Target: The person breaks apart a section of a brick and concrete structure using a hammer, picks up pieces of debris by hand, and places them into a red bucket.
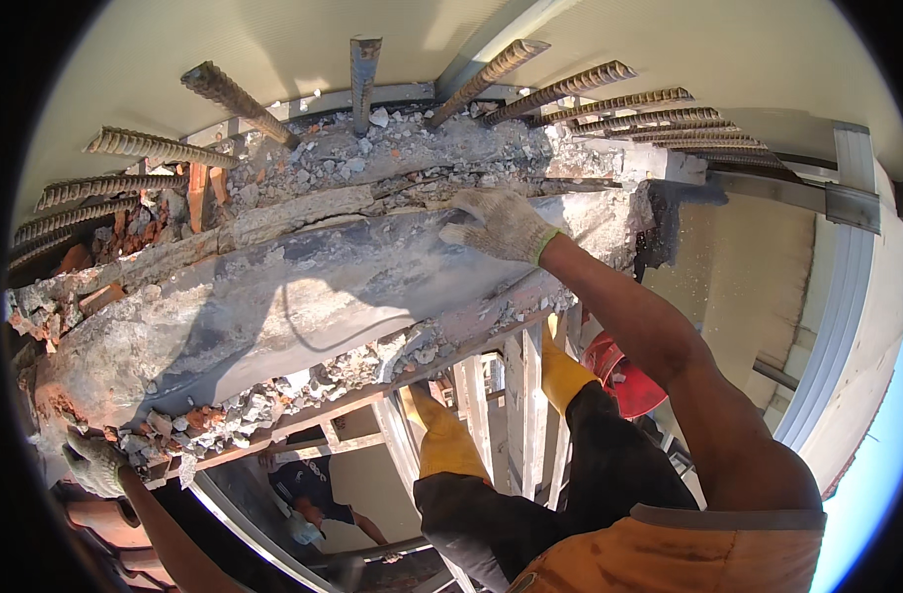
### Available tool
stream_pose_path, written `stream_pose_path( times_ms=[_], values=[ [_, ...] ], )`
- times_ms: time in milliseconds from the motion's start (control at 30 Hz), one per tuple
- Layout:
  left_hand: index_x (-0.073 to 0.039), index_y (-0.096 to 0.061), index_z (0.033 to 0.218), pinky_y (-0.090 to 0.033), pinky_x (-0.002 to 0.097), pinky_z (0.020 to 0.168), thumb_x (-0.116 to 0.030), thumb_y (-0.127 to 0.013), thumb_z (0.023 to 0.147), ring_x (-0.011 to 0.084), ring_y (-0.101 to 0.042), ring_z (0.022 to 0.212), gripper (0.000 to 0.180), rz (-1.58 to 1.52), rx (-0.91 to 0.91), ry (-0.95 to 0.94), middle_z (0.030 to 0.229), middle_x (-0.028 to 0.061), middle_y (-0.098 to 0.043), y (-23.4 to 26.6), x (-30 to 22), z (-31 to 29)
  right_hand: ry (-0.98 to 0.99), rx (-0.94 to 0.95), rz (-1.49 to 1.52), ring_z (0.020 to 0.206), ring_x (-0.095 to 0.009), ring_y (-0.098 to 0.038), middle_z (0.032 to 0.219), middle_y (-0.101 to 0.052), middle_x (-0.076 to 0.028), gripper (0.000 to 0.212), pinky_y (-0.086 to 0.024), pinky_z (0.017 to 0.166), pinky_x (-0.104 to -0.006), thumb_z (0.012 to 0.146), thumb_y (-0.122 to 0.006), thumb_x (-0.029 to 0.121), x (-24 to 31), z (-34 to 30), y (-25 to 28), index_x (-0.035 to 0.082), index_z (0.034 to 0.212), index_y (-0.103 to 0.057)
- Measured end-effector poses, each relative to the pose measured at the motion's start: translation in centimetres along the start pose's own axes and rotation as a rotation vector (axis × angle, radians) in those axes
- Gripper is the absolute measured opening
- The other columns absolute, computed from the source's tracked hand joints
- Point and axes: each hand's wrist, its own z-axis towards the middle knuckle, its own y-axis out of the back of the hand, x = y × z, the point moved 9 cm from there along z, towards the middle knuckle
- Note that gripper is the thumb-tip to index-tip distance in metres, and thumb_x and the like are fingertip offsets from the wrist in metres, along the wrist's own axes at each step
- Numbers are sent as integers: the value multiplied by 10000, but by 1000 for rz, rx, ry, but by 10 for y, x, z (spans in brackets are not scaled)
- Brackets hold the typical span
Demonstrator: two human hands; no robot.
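Concrete beam (pixel 303 282) lies between me and the rebar (pixel 364 84). My right grip (pixel 501 224): laid on its far side, thumb apart. My left grip (pixel 96 465): at its near-left corner; fingertips unclear, can't tell if clamped.

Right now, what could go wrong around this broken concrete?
Loose rubble on the near side might drop toward the person below. The yellow boots stand among narrow bars, so footing may be poor. Exposed steel rods beyond the right hand could scrape or snag it.
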Motion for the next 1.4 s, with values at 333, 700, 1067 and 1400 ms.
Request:
stream_pose_path(
  times_ms=[333, 700, 1067, 1400],
  values=[
    [-161, -798, 1214, -494, 538, 938, -759, -481, 1013, 370, -718, 1063, 705, 74, 22, -37, 1136, 114, -800, -37, 50, 29, -1455, -554, 157, 1315, -422, -621, 1378, -635, -270, 821, -479, 1131, -508, 1005, -672, 621, -177, -241, -126, 38, 1548, -473],
    [-161, -522, 1607, -268, 619, 1251, -744, -454, 1064, 375, -448, 1513, 799, 67, -156, -633, 1614, 160, -520, -22, -75, -157, -1300, -611, 286, 653, -179, -610, 828, -613, -12, 227, -517, 589, -376, 1045, -681, 298, -233, -320, -211, 103, 937, -638],
    [-158, -457, 1652, -156, 692, 1312, -611, -695, 968, 482, -293, 1605, 854, -262, 449, -1456, 1698, 206, -391, 25, -329, -598, -1058, -1410, 1383, 568, -47, -460, 743, -493, 56, 211, -375, 482, -245, 1127, -631, 322, -297, -403, -68, 139, 1026, -607],
    [-189, -380, 1690, -165, 617, 1354, -544, -920, 786, 450, -213, 1639, 1111, -26, 581, -1434, 1755, 197, -305, 0, -400, -622, -948, -1554, 1260, 584, -119, -481, 756, -532, 0, 231, -404, 520, -316, 1084, -601, 341, -453, -348, 26, 126, 1000, -607]
  ],
)
